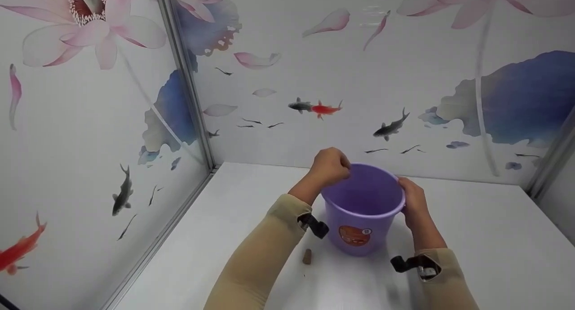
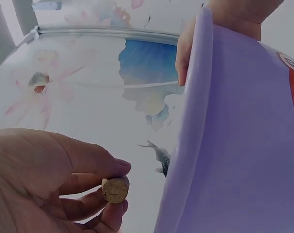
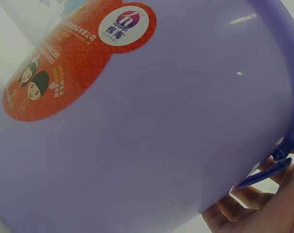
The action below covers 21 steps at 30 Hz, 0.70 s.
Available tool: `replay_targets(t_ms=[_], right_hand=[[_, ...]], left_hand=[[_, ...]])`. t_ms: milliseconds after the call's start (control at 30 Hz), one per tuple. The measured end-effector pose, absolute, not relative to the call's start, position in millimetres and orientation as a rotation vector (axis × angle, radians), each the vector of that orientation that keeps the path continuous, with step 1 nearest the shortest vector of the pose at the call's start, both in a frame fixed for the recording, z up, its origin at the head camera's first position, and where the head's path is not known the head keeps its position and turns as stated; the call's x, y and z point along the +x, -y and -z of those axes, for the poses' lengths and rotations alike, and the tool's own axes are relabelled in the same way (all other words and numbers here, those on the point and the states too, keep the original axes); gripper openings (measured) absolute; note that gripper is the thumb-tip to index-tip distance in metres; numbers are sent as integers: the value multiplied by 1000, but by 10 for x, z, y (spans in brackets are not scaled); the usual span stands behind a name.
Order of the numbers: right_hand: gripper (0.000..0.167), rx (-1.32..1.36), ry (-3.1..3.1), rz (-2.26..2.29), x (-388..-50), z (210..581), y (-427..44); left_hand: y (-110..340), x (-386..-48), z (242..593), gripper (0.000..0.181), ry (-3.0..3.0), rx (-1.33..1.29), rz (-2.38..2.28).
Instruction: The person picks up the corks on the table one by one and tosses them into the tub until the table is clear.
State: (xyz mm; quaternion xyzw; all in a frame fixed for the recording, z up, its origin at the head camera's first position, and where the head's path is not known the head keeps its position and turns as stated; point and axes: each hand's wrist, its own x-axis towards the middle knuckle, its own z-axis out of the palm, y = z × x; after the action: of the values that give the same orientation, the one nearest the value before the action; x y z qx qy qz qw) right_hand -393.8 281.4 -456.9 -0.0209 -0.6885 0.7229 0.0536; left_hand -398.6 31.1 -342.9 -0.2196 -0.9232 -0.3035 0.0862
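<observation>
A purple bucket (image 1: pixel 355 227) with a red-orange label stands upright on the white table. My left hand (image 1: pixel 330 166) is above the bucket's left rim. In the left wrist view, the thumb and fingers of that hand pinch a cork stopper (image 2: pixel 115 190), its round end facing the camera. My right hand (image 1: pixel 413 202) grips the bucket's right side at the rim. In the right wrist view, its fingers curl behind the bucket wall, near a dark blue handle piece (image 3: pixel 266 174). The bucket's bottom inside is hidden in the head view.
A second cork (image 1: pixel 307 256) lies on the table (image 1: pixel 251 202), in front of the bucket and to its left. White panels (image 1: pixel 269 135) painted with fish and lotus flowers close off the back and left side. Each wrist carries a small black camera mount (image 1: pixel 316 224).
</observation>
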Motion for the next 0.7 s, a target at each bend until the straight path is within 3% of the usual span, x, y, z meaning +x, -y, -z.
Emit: replay_targets(t_ms=[167,700], right_hand=[[37,-70,2073,-2215,-3937,4574,-2812],[39,-74,2080,-2225,-3947,4563,-2819]], left_hand=[[-350,-3998,3426,14,2760,-633,955],[-476,-4022,3486,19,2779,-576,976]])
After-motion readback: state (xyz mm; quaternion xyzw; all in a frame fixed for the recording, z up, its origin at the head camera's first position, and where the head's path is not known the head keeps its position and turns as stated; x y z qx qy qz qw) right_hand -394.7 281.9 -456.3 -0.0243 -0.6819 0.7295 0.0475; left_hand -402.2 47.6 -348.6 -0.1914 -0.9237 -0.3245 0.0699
